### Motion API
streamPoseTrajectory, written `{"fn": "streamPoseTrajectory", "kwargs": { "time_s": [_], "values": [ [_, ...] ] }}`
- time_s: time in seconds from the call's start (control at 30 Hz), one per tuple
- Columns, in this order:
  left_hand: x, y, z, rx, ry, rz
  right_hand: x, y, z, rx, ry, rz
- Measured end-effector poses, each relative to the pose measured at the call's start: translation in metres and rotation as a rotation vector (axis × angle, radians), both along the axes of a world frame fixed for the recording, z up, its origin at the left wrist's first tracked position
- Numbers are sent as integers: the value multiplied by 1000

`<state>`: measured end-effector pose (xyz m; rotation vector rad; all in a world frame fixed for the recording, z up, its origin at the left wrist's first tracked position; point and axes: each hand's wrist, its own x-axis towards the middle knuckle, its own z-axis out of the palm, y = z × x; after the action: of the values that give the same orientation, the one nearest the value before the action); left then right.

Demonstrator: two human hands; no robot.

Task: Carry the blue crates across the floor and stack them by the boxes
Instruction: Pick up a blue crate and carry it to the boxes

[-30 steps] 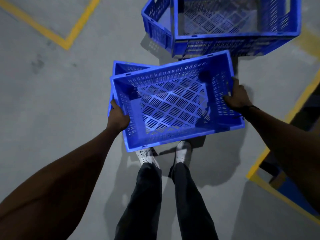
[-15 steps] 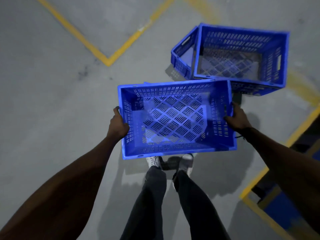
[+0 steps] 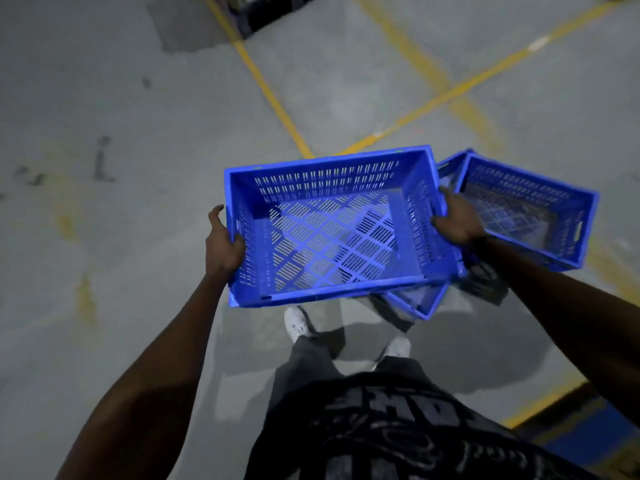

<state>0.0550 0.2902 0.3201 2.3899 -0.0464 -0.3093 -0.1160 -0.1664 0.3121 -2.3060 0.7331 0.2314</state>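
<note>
I hold an empty blue slotted crate [image 3: 332, 233] level in front of me, above the floor. My left hand [image 3: 221, 242] grips its left end wall and my right hand [image 3: 457, 220] grips its right end wall. A second blue crate [image 3: 530, 209] rests on the floor to the right, partly behind my right hand. Under the held crate's right corner the edge of another blue crate [image 3: 419, 303] shows on the floor; most of it is hidden.
Grey concrete floor with yellow painted lines [image 3: 270, 95] crossing ahead. A dark pallet-like object [image 3: 263, 12] sits at the top edge. My white shoes [image 3: 298, 323] stand below the crate. A yellow-edged blue area [image 3: 581, 431] lies at lower right.
The view has turned left and lifted: the floor crates slid from ahead to my right, and the held crate rose and levelled. Both hands kept their grip.
</note>
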Motion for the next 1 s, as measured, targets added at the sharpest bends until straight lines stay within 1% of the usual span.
{"fn": "streamPoseTrajectory", "kwargs": {
  "time_s": [0.13, 0.27, 0.4, 0.53, 0.73, 0.9, 1.0],
  "values": [
    [21, 53, 29, -97, -92, 69, 52, 41, 20, -7, -121, 29],
    [51, 101, 44, -204, -108, 137, 103, 87, 38, -48, -183, 27],
    [95, 141, 51, -244, -130, 177, 157, 120, 40, -90, -250, 19],
    [139, 163, 57, -259, -139, 194, 203, 143, 42, -113, -316, 15],
    [216, 151, 53, -257, -140, 177, 263, 142, 42, -120, -371, -27],
    [296, 109, 49, -270, -145, 131, 322, 107, 35, -119, -364, -87],
    [350, 74, 45, -281, -169, 107, 369, 74, 29, -120, -395, -92]
  ]
}}
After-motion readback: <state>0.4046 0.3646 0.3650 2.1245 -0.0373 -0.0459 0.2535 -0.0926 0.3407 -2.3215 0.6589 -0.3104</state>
